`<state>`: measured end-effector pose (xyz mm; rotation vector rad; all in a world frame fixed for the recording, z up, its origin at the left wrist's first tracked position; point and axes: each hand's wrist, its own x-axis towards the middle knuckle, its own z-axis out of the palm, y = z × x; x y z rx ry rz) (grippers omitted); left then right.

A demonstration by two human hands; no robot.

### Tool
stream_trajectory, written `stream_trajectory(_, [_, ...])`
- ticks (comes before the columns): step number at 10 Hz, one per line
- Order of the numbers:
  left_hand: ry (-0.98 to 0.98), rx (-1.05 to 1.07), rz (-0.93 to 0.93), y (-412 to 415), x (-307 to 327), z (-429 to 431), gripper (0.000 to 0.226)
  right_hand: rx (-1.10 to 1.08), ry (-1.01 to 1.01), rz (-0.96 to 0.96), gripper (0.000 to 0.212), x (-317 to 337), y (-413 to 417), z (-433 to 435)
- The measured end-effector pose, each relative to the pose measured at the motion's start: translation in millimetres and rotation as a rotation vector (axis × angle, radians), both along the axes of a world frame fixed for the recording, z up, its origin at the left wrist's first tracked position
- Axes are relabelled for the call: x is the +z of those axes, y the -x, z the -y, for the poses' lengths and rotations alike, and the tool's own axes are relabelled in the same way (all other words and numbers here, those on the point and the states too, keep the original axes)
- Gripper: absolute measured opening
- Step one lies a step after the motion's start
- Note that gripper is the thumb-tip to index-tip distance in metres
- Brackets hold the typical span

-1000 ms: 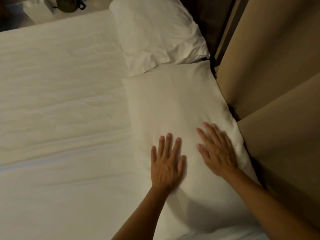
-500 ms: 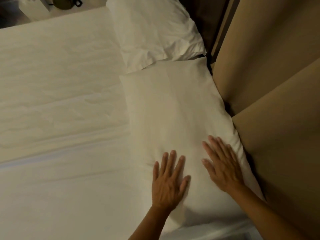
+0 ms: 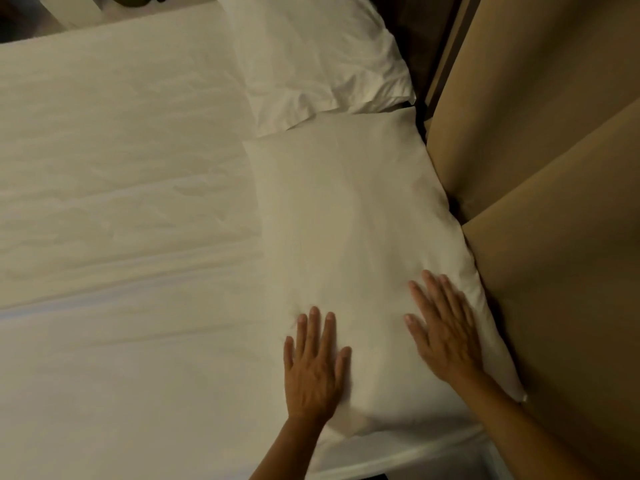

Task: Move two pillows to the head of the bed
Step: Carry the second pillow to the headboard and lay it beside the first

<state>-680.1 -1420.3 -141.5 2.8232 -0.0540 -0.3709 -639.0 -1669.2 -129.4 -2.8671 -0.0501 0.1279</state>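
Note:
Two white pillows lie end to end along the tan padded headboard [image 3: 554, 133] at the right side of the bed. The near pillow [image 3: 353, 216] is smooth and lies flat; the far pillow [image 3: 311, 53] is creased and its near corner overlaps the near one. My left hand [image 3: 315, 368] rests flat, fingers spread, on the near pillow's lower left part. My right hand [image 3: 443, 330] lies flat on the same pillow's lower right part, close to the headboard.
The white sheet [image 3: 121, 220] covers the mattress to the left, with a fold line across it. The bed's near edge [image 3: 398, 459] runs under my forearms. A nightstand with a dark object [image 3: 138, 0] stands beyond the far side.
Both hands have slid toward me along the near pillow, staying flat on it. The pillow itself has stayed in place.

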Motion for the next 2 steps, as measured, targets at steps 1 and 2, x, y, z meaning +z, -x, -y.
stream_trajectory(1, [-0.059,0.125,-0.028,-1,3,-34,0.065,-0.051,-0.005,-0.021,0.06,8,-2,16])
stream_trajectory(2, [-0.069,0.268,-0.195,25,13,-83,0.065,-0.138,-0.095,-0.032,0.067,25,6,24])
